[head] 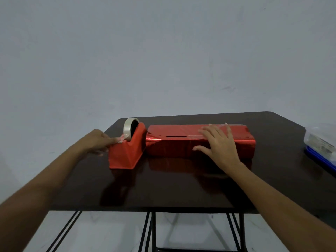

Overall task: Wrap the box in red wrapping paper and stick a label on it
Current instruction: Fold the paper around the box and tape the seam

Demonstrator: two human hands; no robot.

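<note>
A long box wrapped in shiny red paper (174,142) lies across the far middle of the dark table (163,188). The paper seam runs along its top, with clear tape over part of it. My right hand (218,144) lies flat on the box's top and front, fingers spread, pressing the paper down. A red tape dispenser (127,151) with a roll of clear tape (128,127) stands just left of the box. My left hand (99,140) pinches the free end of the tape at the dispenser's front cutter.
A clear plastic container with a blue lid (321,144) sits at the table's right edge. A plain grey wall stands behind the table. Black metal table legs show below the front edge.
</note>
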